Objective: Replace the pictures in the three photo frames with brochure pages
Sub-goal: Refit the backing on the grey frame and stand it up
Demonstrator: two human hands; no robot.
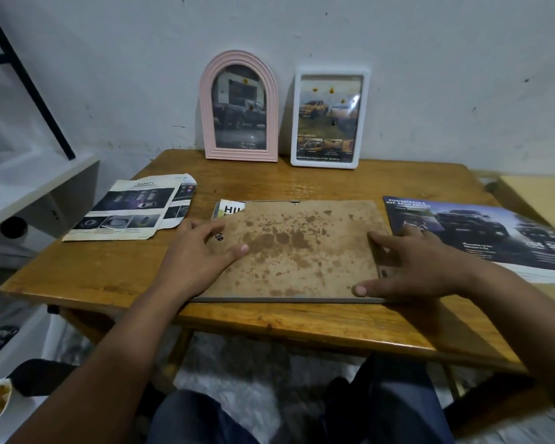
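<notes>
wooden table (109, 277): brown, worn top, set against a pale wall (430, 75).

large photo frame (302, 251): face down at the table's centre, brown backing board uppermost, heavily mottled with darker stains; thin grey edge shows along the near side. a brochure page (229, 209) with bold white letters peeks out at its 11 o'clock corner, where the board is broken away.

truck brochure (481, 232): dark, glossy, lying flat at 3 o'clock of the large frame, just beside it, partly under the right hand.

safety brochure (125, 213): creased, white-bordered, flat at 10 o'clock of the large frame, apart from it.

pink arched frame (239, 107): upright at 12 o'clock, leaning on the wall, holding a dark truck page.

white rectangular frame (329, 118): upright just beside the pink one, at 1 o'clock, holding a yellow truck page.

white shelf unit (29, 187): off the table at 9 o'clock.

left hand (202, 248): palm down on the board's left edge, fingers loosely spread and relaxed, grasping nothing.

right hand (414, 264): palm down over the frame's right edge, fingers extended flat, thumb at the near corner, pressing rather than gripping.
</notes>
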